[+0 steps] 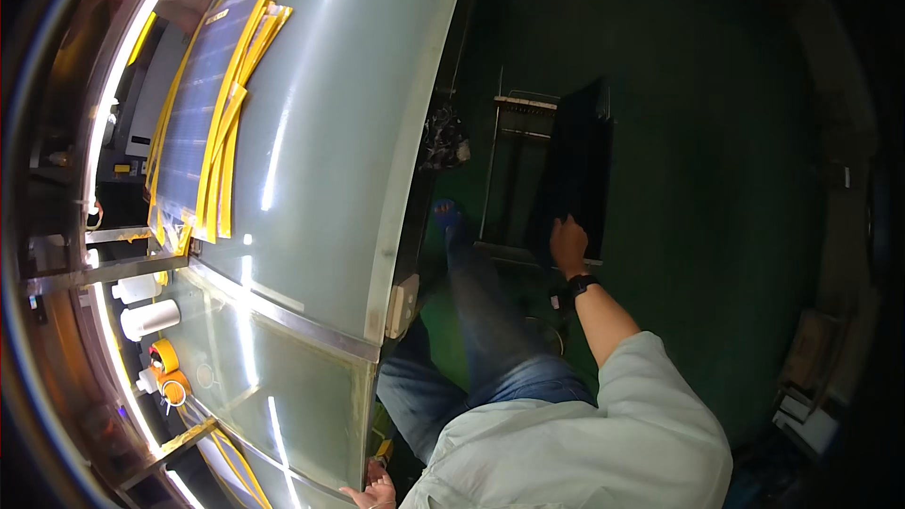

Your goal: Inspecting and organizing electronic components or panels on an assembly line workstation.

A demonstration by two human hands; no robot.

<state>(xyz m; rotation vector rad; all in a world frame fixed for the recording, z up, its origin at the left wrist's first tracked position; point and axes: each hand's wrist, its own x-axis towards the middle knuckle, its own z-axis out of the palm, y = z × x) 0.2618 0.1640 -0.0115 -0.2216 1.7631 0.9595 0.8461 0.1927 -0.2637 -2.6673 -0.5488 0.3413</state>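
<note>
While the right hand [568,245] is touching the dark panel [577,155]: its fingers are bending against the panel's near end, but deep shadow is hiding whether they are pinching the edge, so a firm hold cannot be told.
Dark panel: it is standing or leaning at the right side of a wire rack [526,106], low over the green floor [716,179], to the right of the table [330,123] and well apart from it.
Left hand [377,492]: it is resting at the table's near edge with fingers partly spread; a yellow object [385,450] is sitting just beyond, and whether the hand is holding any of it cannot be told.
Yellow-edged stack [203,113]: blue panels are lying unevenly layered on the far left of the table, apparently the portion already laid out.
Orange rolls [172,386]: they are sitting at the near left beside a white bottle [151,319], with neither hand touching them.
Rack side: handling is seemingly continuing here, the dark panel not yet lying on the table; how many others are waiting, the gloom is concealing.
</note>
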